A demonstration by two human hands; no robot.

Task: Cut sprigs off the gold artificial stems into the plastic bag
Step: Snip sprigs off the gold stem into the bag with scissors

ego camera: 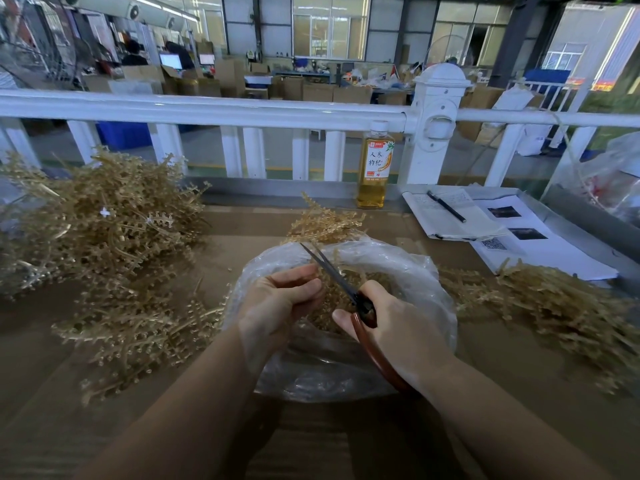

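Gold stem pinched in left hand over plastic bag; right hand grips scissors (blades near left fingertips, nick risk if stem slips).

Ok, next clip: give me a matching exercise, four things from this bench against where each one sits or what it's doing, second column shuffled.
Things:
1. scissors
2. plastic bag
3. bottle
4. pen

Places or states:
A. lying on an open notebook, far right
B. standing by the white railing post
C. gripped in the right hand, blades over the bag
D. open below both hands, gold sprigs inside

Pairs: 1-C, 2-D, 3-B, 4-A
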